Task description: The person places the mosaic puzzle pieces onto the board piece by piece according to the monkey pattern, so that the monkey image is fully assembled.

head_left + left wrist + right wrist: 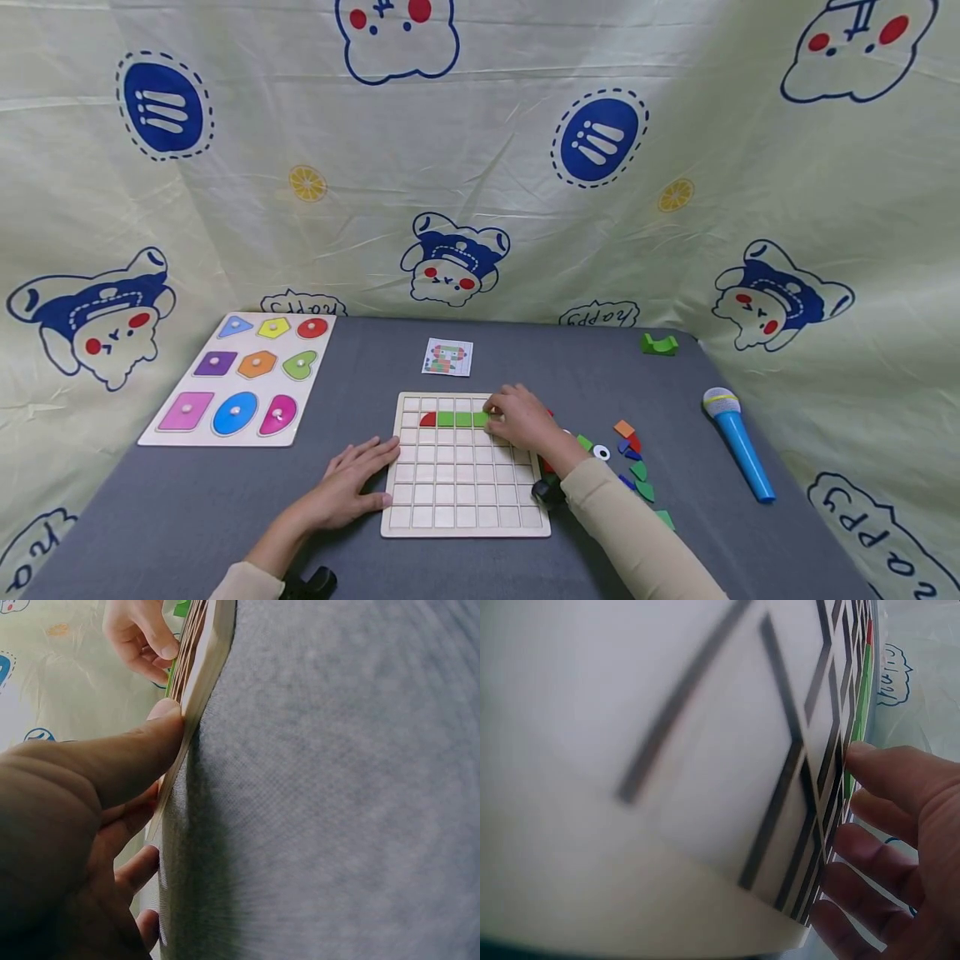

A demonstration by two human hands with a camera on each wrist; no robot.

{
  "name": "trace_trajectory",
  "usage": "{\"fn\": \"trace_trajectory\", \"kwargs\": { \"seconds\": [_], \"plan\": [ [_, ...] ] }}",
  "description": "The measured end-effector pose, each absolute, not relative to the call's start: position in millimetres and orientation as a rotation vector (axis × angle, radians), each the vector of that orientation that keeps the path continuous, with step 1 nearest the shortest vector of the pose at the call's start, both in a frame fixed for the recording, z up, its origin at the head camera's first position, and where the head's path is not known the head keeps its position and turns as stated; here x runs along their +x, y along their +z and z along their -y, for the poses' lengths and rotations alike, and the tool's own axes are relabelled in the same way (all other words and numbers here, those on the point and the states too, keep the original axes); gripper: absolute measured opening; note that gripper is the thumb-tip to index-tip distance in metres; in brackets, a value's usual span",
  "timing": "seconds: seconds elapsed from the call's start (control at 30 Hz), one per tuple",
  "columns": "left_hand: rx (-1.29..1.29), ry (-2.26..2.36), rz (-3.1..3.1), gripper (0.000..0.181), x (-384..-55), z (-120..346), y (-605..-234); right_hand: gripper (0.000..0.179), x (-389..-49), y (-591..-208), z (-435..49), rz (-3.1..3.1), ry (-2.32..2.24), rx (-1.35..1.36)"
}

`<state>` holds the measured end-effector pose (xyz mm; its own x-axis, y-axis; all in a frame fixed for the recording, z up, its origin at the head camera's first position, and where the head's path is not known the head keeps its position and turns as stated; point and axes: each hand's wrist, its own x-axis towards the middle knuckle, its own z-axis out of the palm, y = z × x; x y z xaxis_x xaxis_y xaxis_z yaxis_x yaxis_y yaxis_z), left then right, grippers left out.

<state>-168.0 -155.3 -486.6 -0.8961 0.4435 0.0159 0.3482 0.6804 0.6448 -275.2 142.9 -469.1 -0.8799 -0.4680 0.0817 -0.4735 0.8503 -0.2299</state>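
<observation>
A pale grid board [457,492] lies on the table. In an upper row sit a red rounded piece [428,419] and a strip of green square tiles [462,419]. My right hand [525,421] reaches over the board's upper right; its thumb and index finger pinch the green tile [848,784] at the strip's right end, partly hidden by the fingers. The other fingers spread over the grid in the right wrist view. My left hand [351,485] rests at the board's left edge, fingers extended; its thumb [169,724] touches the rim.
Loose coloured pieces [643,490] lie right of the board, partly behind the right forearm. A pattern card [447,357] is behind the board. At left lies a shape puzzle [225,375]. A blue microphone [741,446] and a green curved block [659,344] lie at right.
</observation>
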Motion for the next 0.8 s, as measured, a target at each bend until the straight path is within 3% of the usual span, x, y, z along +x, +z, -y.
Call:
{"fn": "trace_trajectory", "kwargs": {
  "seconds": [0.3,0.8],
  "plan": [
    [0.663,1.011,-2.751,0.067,-168.9,156.4,-488.2,0.029,-269.4,-464.5,-151.7,3.007,0.468,0.690],
    [0.658,1.009,-2.738,0.068,-168.9,156.5,-485.8,0.030,-264.9,-460.8,-218.3,3.031,0.470,0.505]
  ]
}}
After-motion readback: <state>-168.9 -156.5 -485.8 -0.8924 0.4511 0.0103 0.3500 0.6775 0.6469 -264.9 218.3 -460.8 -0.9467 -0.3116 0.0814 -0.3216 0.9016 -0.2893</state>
